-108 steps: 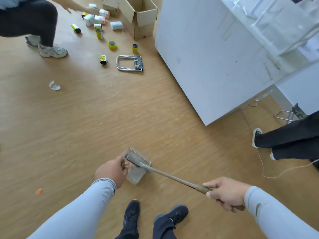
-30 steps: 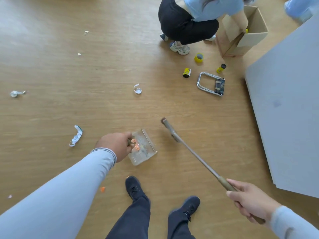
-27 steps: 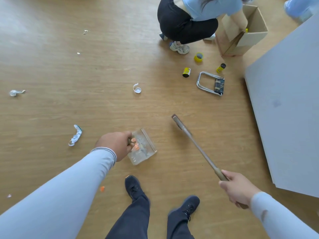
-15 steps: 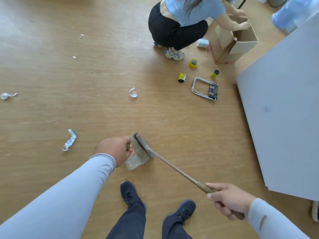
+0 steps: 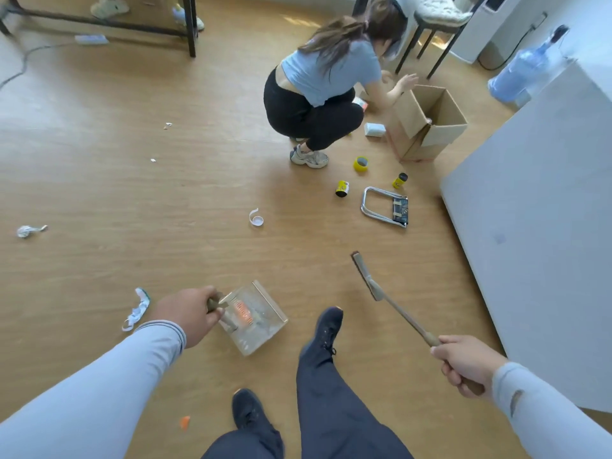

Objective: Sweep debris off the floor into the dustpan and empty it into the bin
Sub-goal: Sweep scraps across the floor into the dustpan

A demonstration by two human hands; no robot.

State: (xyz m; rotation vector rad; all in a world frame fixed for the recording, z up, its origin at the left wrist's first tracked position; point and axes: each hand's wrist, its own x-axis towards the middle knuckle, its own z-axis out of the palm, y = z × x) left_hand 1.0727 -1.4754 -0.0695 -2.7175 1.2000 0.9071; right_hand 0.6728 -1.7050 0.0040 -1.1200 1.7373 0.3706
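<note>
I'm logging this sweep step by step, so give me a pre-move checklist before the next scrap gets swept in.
1. Left hand grips the dustpan handle: ok.
2. Right hand grips the broom handle: ok.
3. Orange debris already lying in the pan: ok.
4. Next scrap within view: ok, crumpled white scrap lies left of the left hand.
5. Broom head set against that scrap: not ok, it is on the pan's far side.
6. Bin located: cannot tell, none is recognisable.
</note>
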